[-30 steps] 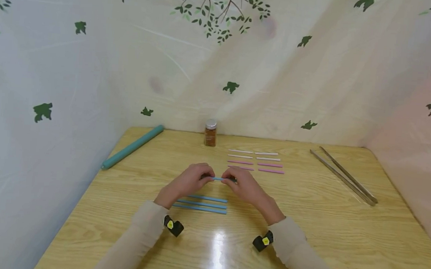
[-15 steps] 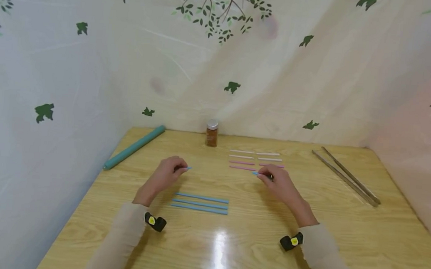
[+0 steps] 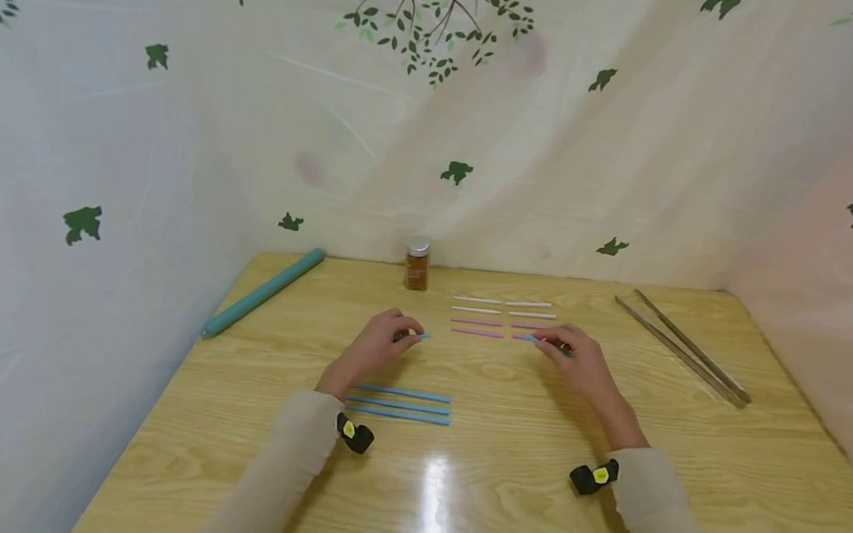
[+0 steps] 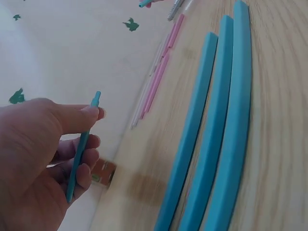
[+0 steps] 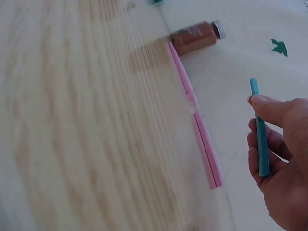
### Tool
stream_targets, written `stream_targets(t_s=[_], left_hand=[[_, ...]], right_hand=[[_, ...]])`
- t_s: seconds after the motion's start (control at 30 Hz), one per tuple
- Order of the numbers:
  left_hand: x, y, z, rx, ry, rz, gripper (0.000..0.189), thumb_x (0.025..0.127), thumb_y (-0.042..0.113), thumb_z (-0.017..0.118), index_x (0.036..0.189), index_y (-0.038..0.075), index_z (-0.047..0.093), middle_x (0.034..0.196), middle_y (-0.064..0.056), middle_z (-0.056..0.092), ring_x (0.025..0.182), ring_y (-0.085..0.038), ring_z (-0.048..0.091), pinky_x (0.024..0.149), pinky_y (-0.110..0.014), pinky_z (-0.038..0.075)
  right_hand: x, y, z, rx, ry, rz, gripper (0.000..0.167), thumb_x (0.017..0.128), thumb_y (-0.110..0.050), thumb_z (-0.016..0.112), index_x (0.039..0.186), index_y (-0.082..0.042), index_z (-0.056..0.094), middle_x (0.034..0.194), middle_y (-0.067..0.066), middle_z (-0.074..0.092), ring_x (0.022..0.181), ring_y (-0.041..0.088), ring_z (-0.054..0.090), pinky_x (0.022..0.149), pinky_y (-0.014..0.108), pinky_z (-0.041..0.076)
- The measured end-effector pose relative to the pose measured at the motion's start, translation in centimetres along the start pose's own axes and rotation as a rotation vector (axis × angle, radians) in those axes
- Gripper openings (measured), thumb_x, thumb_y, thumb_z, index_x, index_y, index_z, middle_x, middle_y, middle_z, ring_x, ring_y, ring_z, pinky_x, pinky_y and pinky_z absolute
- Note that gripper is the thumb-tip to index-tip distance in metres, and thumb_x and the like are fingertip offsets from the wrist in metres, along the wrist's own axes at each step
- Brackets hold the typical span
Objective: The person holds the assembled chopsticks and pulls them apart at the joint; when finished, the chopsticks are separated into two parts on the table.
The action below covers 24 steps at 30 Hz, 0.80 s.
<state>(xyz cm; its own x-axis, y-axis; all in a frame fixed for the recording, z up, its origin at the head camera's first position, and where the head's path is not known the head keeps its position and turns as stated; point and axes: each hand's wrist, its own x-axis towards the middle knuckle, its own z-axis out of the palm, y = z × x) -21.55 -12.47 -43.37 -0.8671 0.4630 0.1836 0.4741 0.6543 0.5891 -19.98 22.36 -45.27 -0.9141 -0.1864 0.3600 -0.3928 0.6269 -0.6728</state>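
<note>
Protruding past left fingers (image 4: 90,157) and right fingers (image 5: 275,140) are short blue sticks (image 5: 261,139).

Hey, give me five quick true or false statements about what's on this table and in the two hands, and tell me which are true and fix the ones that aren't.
1. The left hand pinches a short blue piece. True.
2. The right hand is empty. False: the right hand pinches another blue piece.
3. Three longer blue sticks lie on the table. True.
4. The jar stands upright. True.
5. In the head view, the long tongs lie left of the jar. False: the long tongs lie to its right.
</note>
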Motion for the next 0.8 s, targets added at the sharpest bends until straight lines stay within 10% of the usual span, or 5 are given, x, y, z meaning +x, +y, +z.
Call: stream_targets(t_s=[0.43,0.8], left_hand=[[4.4,2.1,4.7,-0.016,-0.09,0.019,0.018,0.093,0.002,0.055,0.106,0.001,0.067,0.097,-0.01,0.06,0.088,-0.019,0.054,0.082,-0.033,0.048],[5.8,3.3,7.5,-0.046,-0.014,0.038,0.014,0.091,-0.003,0.058,0.098,0.0,0.069,0.096,-0.01,0.059,0.09,-0.021,0.057,0.084,-0.031,0.049]], right_hand=[[0.4,2.6,-0.4,0.005,-0.129,0.145,0.017,0.095,-0.014,0.059,0.108,-0.007,0.068,0.103,0.01,0.066,0.088,0.018,0.055,0.075,0.027,0.046],[0.9,3.0,0.8,0.064,-0.153,0.174,0.012,0.091,-0.012,0.065,0.101,-0.007,0.07,0.108,0.012,0.067,0.101,0.025,0.057,0.09,0.041,0.044]])
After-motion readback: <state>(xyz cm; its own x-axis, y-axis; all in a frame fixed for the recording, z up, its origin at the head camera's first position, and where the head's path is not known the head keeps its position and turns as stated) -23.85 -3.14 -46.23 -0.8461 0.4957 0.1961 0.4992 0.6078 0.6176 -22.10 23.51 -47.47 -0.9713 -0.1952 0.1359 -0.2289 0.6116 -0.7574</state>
